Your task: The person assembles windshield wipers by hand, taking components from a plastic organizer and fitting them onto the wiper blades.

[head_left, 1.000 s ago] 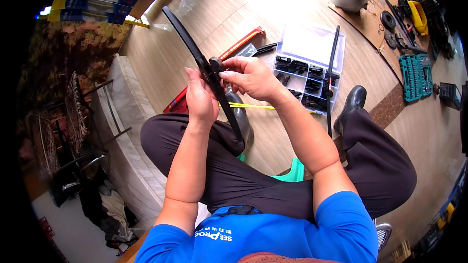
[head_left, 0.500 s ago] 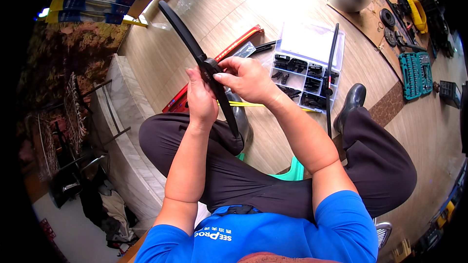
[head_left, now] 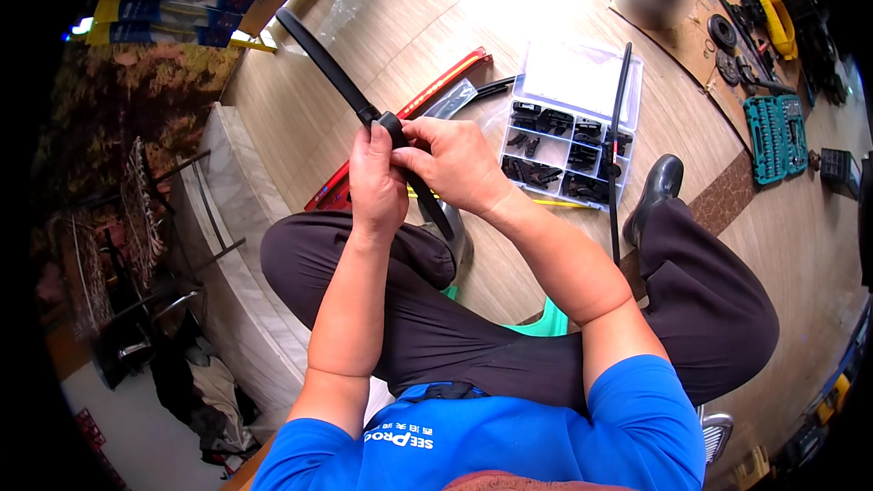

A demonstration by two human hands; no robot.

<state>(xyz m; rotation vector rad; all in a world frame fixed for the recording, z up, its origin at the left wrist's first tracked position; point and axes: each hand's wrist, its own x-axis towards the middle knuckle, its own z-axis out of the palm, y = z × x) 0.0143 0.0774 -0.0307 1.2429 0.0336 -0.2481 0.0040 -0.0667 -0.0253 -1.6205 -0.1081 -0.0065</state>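
Note:
Between my hands, above my left knee, is a long black wiper blade (head_left: 329,70), tilted from upper left to lower right. My left hand (head_left: 376,180) is closed round its middle, with the thumb along the side. My right hand (head_left: 452,160) pinches the dark connector (head_left: 393,130) at the blade's centre between thumb and fingers. The fingers hide part of the connector. To the right lies a clear compartment box (head_left: 508,140) with its lid raised, holding several small black adapters (head_left: 530,172). Another wiper blade (head_left: 621,95) rests across the box's right side.
A long red package (head_left: 455,75) and a clear plastic sleeve (head_left: 452,98) lie on the floor beyond my hands. Further right are a green socket set (head_left: 776,140) and a cardboard sheet (head_left: 668,32) with tools. A pale stone step (head_left: 238,264) runs along the left.
The wiper blade has turned slightly, its far end shifting left and down and its near end rising. Both hands stay at its middle; my right fingers have shifted a little on the connector.

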